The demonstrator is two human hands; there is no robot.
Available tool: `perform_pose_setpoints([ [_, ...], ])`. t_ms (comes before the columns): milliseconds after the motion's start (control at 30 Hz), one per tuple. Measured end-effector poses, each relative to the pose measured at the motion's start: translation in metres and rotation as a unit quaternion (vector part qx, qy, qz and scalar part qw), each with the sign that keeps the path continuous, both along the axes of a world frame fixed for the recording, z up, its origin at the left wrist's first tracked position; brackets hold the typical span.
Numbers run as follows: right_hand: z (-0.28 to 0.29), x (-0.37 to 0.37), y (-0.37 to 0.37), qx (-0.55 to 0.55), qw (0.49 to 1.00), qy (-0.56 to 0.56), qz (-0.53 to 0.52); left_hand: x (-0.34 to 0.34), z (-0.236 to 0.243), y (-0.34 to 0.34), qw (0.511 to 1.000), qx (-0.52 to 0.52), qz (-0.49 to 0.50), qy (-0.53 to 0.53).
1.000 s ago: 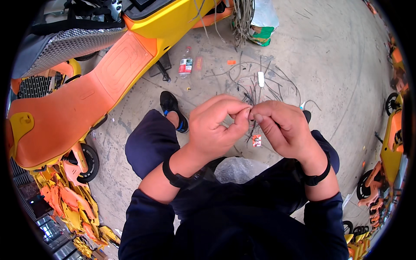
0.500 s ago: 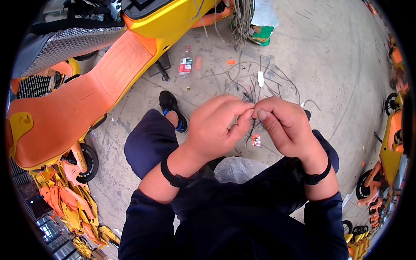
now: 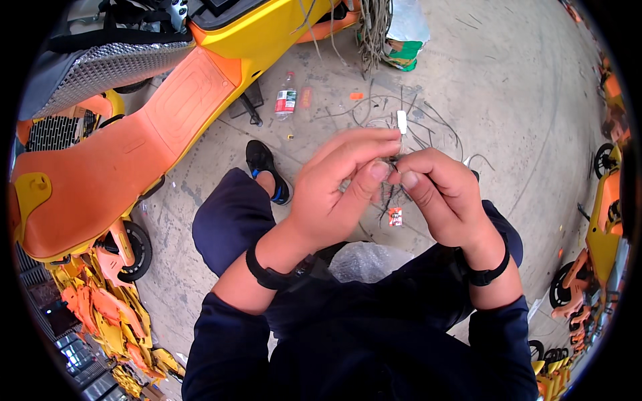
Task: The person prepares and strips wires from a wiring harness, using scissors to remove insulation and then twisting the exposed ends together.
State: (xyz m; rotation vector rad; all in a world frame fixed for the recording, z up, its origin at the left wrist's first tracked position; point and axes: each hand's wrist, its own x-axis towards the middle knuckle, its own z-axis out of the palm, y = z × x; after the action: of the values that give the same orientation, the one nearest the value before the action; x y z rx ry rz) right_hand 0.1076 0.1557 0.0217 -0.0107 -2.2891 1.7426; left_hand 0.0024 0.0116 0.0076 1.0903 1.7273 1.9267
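Note:
Both of my hands are close together in the middle of the view, above loose dark wires (image 3: 438,119) spread on the floor. My left hand (image 3: 331,184) has its fingers stretched forward and its thumb apart from them, with nothing visibly held. Beside it, my right hand (image 3: 445,194) pinches thumb and forefinger together. A tiny dark bit shows at those fingertips, too small to name. A white plastic piece (image 3: 402,121) lies just beyond the fingertips. Between the hands and my knees is a small orange-and-white packet (image 3: 395,216).
A yellow-and-orange scooter body (image 3: 127,157) fills the left. Grey cables (image 3: 376,40) hang beside a white-and-green bag (image 3: 405,52). A plastic bottle (image 3: 285,100) lies near my shoe (image 3: 262,159). Bubble wrap (image 3: 369,262) sits between my legs. Yellow-orange panels (image 3: 110,314) are piled at lower left.
My left fingers have come away from the pinch at my right fingertips, extending forward with the thumb separated. My right hand stays pinched in nearly the same place.

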Motion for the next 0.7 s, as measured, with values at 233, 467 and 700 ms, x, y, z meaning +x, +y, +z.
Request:
perform_pose_setpoints([
  [233, 0.002, 0.001, 0.003, -0.020, 0.999, -0.005, -0.026, -0.013, 0.000, -0.008, 0.996, -0.037, -0.037, 0.077],
  [467, -0.004, -0.007, 0.003, 0.194, 0.976, 0.081, -0.054, -0.012, 0.004, -0.008, 0.982, -0.105, -0.019, 0.153],
  [700, -0.007, -0.010, 0.002, 0.211, 0.972, 0.093, -0.045, -0.012, 0.003, -0.011, 0.986, -0.139, -0.030, 0.088],
])
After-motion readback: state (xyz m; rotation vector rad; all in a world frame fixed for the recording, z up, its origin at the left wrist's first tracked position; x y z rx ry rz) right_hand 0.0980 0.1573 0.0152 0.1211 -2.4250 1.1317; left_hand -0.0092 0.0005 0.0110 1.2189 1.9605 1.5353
